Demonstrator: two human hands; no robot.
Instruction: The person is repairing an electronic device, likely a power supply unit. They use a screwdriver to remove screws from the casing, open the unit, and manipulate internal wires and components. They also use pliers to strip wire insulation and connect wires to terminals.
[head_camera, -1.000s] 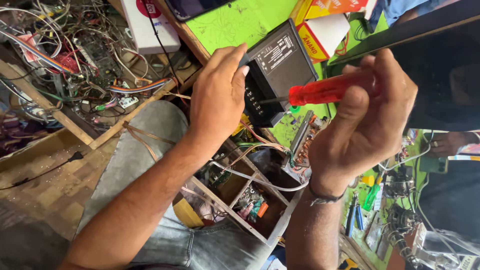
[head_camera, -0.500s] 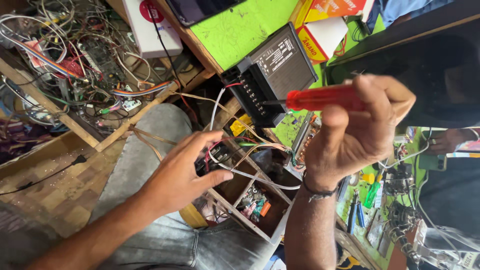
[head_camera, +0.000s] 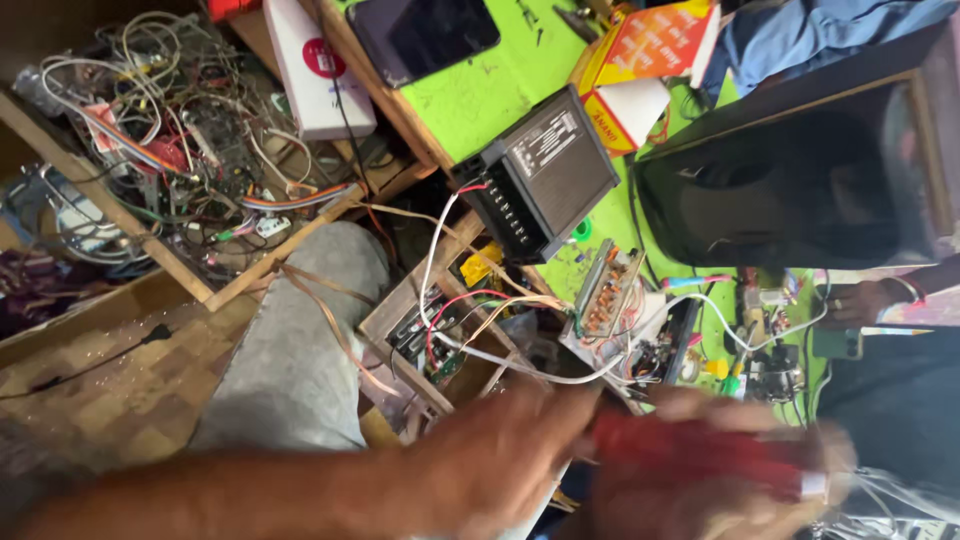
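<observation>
Both hands have dropped from the black power supply unit (head_camera: 545, 175) on the green desk (head_camera: 480, 95); right hand (head_camera: 720, 480) fingers grip the red-handled screwdriver (head_camera: 700, 450), left hand (head_camera: 500, 470) meeting it, blurred, its fingers' state indiscernible.

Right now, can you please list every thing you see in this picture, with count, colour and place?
Screwdriver: one, red handle, bottom, blurred, between both hands.
Power supply box: one, black, edge of the green bench.
Green bench: one, top centre.
Speaker cabinet: one, black, right.
Phone: one, dark, top.
White box: one, top left.
Wire heap: many colours, wooden tray, left.
Circuit board: one, centre.
Left hand: bottom centre, blurred.
Right hand: bottom right, blurred.
</observation>
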